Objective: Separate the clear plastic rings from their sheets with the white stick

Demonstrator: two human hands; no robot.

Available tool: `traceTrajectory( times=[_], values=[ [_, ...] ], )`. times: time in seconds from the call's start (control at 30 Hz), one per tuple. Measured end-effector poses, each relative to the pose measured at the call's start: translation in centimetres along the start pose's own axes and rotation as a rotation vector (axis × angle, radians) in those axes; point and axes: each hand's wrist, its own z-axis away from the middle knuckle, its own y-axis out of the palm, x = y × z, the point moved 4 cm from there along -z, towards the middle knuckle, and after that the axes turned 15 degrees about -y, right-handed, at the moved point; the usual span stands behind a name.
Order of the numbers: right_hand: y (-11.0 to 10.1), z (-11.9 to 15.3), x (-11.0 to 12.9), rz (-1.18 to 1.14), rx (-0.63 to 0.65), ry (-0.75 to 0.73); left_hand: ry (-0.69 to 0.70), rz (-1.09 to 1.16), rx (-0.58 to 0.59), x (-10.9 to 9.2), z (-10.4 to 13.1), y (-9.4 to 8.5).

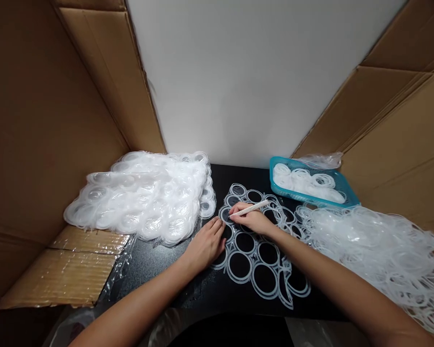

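A translucent white sheet [252, 264] of joined rings lies flat on the black table, and dark table shows through most of its round openings. My left hand [207, 245] rests on the sheet's left edge, fingers stretched out and lying flat. Pinched in my right hand [253, 220] is a slim white pen-like tool [255, 207]; its lower end points at a ring near the left fingertips. Whether the tip touches the sheet is hard to see. At the sheet's right side, some strips are twisted and folded.
Stacked ring sheets [141, 197] stand at the left, partly over corrugated cardboard [72, 274]. A teal basket [311, 196] holds loose white rings [292, 177] at the back right. Tangled ring sheets [376, 246] pile up at the right. Cardboard walls [104, 72] flank the black table [148, 262].
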Motion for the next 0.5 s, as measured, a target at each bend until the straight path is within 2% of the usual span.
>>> traceTrajectory(
  times=[0.1, 0.37, 0.43, 0.5],
  values=[
    [0.6, 0.2, -0.7, 0.005, 0.031, 0.002, 0.026, -0.016, -0.008, -0.1, 0.1, 0.0],
    [0.9, 0.4, -0.5, 0.046, 0.037, -0.024, 0.035, -0.050, -0.031, -0.1, 0.0, 0.1],
    [1.3, 0.5, -0.2, 0.092, 0.052, -0.069, 0.034, -0.050, -0.036, -0.1, 0.0, 0.1],
    [1.9, 0.7, 0.5, 0.184, 0.127, -0.194, 0.030, -0.045, -0.036, -0.1, 0.0, 0.1]
  ],
)
